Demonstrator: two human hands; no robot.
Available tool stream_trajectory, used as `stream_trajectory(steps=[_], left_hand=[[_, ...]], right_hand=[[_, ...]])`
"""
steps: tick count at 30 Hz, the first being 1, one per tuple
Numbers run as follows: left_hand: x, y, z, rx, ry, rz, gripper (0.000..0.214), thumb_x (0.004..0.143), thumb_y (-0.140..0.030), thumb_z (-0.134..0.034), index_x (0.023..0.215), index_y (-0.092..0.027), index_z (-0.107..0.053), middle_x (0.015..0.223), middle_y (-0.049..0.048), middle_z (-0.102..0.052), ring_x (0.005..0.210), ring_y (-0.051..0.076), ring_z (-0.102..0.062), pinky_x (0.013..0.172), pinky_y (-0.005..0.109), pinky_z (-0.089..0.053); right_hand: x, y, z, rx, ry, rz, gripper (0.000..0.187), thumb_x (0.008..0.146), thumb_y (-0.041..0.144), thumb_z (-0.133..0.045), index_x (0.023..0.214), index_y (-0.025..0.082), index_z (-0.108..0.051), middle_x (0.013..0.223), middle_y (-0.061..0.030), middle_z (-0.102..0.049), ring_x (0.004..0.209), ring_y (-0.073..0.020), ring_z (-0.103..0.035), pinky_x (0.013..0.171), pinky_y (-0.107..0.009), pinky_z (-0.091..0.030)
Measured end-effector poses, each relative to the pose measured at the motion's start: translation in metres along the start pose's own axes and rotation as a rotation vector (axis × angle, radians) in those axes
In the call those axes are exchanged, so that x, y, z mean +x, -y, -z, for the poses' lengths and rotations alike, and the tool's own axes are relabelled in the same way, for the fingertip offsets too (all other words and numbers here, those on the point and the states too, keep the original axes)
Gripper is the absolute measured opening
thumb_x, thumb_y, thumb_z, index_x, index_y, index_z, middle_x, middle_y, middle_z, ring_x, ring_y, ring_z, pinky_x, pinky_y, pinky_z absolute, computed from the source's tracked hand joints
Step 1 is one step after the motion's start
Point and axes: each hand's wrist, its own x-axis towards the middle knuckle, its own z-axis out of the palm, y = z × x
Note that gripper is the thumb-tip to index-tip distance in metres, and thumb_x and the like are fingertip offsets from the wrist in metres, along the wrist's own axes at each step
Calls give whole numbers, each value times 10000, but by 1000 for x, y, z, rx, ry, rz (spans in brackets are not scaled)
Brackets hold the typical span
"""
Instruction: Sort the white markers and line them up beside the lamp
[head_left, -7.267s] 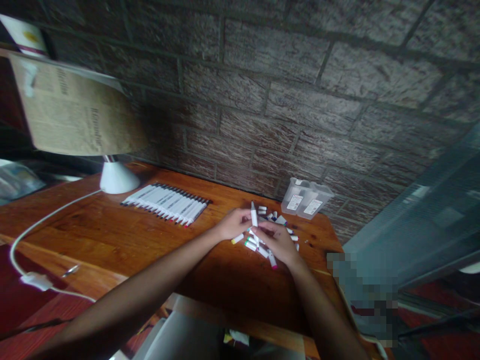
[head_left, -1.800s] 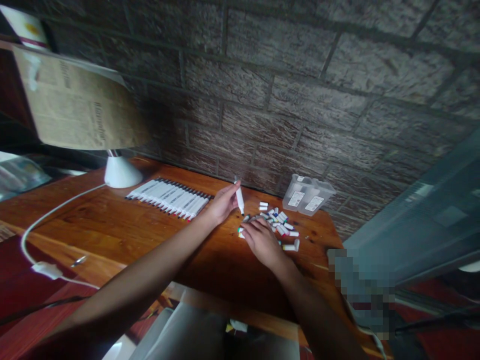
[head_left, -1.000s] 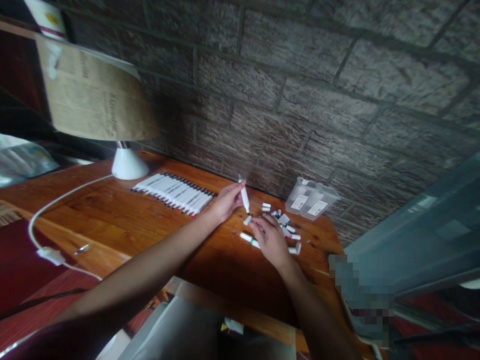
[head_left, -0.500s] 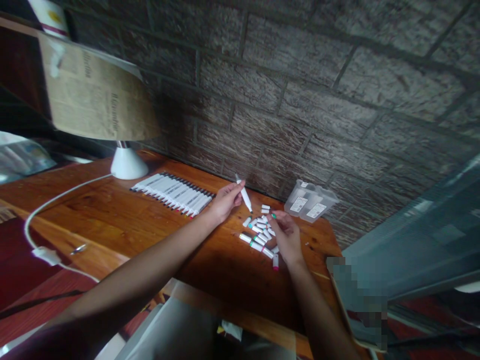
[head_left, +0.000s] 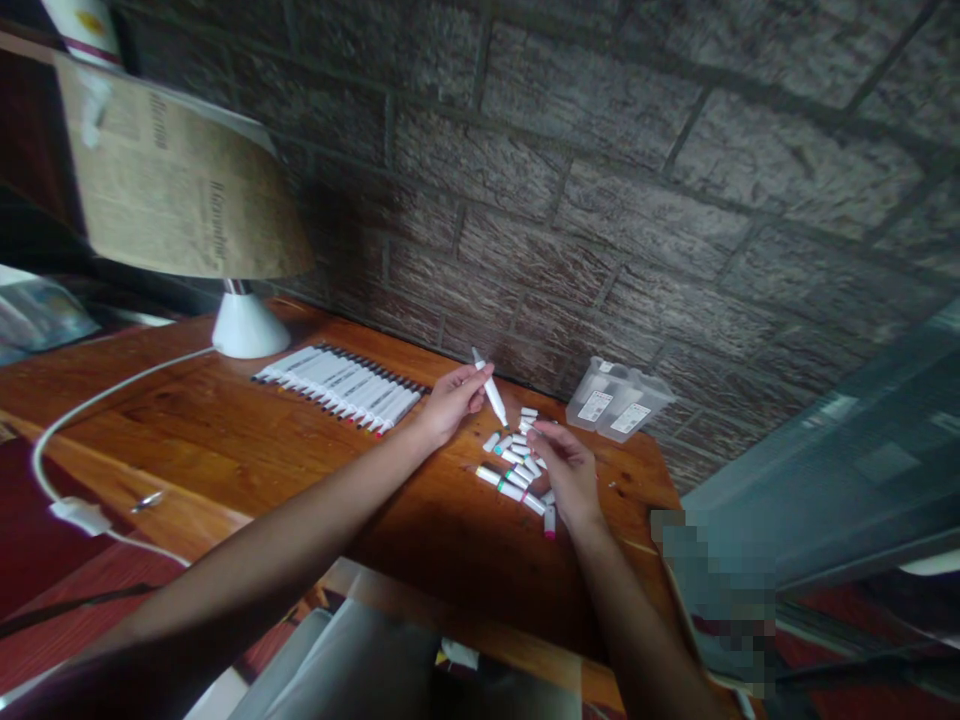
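My left hand (head_left: 455,405) is closed around a white marker (head_left: 493,395), which is uncapped at both ends and tilted with its lower end toward the pile. To its right, my right hand (head_left: 566,465) pinches a small marker cap (head_left: 531,432) at the fingertips, partly hidden by the fingers. Below and between the hands lie several loose white caps (head_left: 517,450) with coloured ends. A pink-ended cap (head_left: 550,523) lies nearest to me, by my right wrist.
Capped markers (head_left: 341,385) lie in a neat row on the wooden desk (head_left: 180,400). A lamp (head_left: 250,325) with a newsprint shade stands at the left, its cord trailing forward. A clear plastic box (head_left: 617,400) stands against the brick wall (head_left: 525,250).
My right hand has shifted slightly left, closer to the marker, and the green end at its fingertips no longer shows. The left hand keeps the marker in nearly the same place.
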Motion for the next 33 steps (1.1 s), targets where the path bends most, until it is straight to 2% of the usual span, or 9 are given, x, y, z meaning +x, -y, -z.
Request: stream_trajectory(steps=[4, 9, 13, 16, 21, 25, 28, 33], left_hand=[[-7, -1, -4, 264, 56, -118, 313, 738, -442, -737, 683, -158, -617, 548, -38, -458, 483, 65, -370, 472, 191, -249], [-23, -4, -11, 646, 153, -337, 152, 689, -317, -786, 709, -194, -699, 574, -16, -536, 548, 102, -425, 553, 201, -327], [-27, -5, -12, 690, 175, -398, 189, 690, -242, -780, 878, -234, -757, 821, 54, -687, 632, 134, -536, 642, 224, -413], [-26, -3, -10, 703, 172, -435, 183, 722, -225, -753, 904, -239, -764, 951, 86, -706, 767, 169, -618, 741, 244, -456], [-21, 4, -4, 827, 187, -587, 173, 813, -254, -677, 961, -197, -744, 984, 95, -714, 877, 190, -658, 807, 276, -495], [-19, 8, -1, 975, 173, -720, 192, 879, -257, -605, 1012, -166, -710, 1015, 102, -714, 903, 178, -664, 813, 274, -514], [-19, 8, -1, 1023, 159, -746, 191, 892, -254, -590, 1021, -164, -698, 1010, 96, -713, 894, 170, -668, 813, 269, -522], [-20, 7, -2, 1062, 168, -739, 176, 896, -228, -580, 1015, -169, -695, 1005, 84, -714, 908, 170, -669, 830, 272, -522]], right_hand=[[5, 3, 9, 64, -85, 33, 329, 703, 360, -763, 983, 195, -713, 823, -9, -734, 736, -163, -660, 720, -312, -523], [10, 9, 18, 84, -140, 72, 343, 703, 342, -768, 1000, 186, -698, 786, 2, -724, 718, -146, -650, 715, -297, -506], [7, 12, 16, 108, -114, 130, 316, 715, 337, -761, 991, 195, -698, 816, -10, -732, 731, -158, -659, 723, -310, -514], [2, 13, 11, 81, -83, 137, 290, 730, 344, -750, 979, 204, -703, 851, -16, -738, 748, -164, -666, 732, -315, -523], [-1, 10, 6, 71, -58, 126, 270, 726, 331, -761, 960, 210, -704, 887, -19, -742, 762, -161, -664, 713, -294, -516], [1, 9, 9, 71, -112, 160, 252, 735, 329, -758, 948, 206, -704, 826, -4, -726, 742, -149, -651, 723, -286, -506], [2, 11, 12, 28, -134, 168, 243, 738, 334, -755, 937, 202, -708, 798, -3, -716, 721, -149, -644, 707, -284, -504], [-1, 10, 8, -42, -47, 160, 257, 747, 360, -740, 953, 208, -717, 876, -27, -735, 764, -167, -658, 718, -295, -515]])
